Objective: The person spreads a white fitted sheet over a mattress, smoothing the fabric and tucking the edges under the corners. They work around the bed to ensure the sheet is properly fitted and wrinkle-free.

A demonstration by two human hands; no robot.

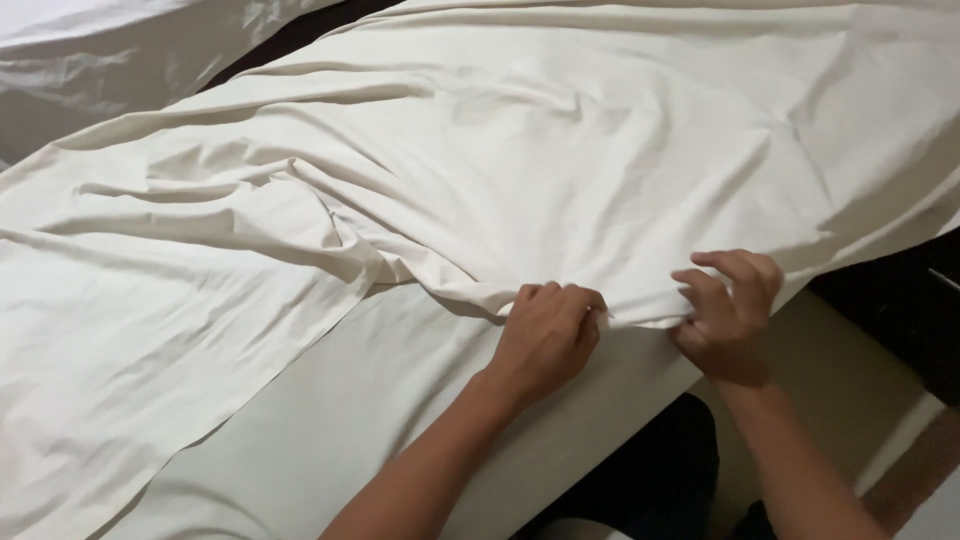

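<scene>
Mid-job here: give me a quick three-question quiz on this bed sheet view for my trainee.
1. True or false: both hands grip the same edge of the cream sheet.
2. Which hand is closer to the corner of the surface? A) left hand B) right hand
3. Fill in: the sheet between the two hands is ____ (flat / bunched).

Key
1. True. The left hand and the right hand each pinch the sheet's near edge, fingers curled on the cloth.
2. B. The right hand sits at the edge of the light surface, near its corner.
3. Bunched, with folds running up from the hands.
</scene>
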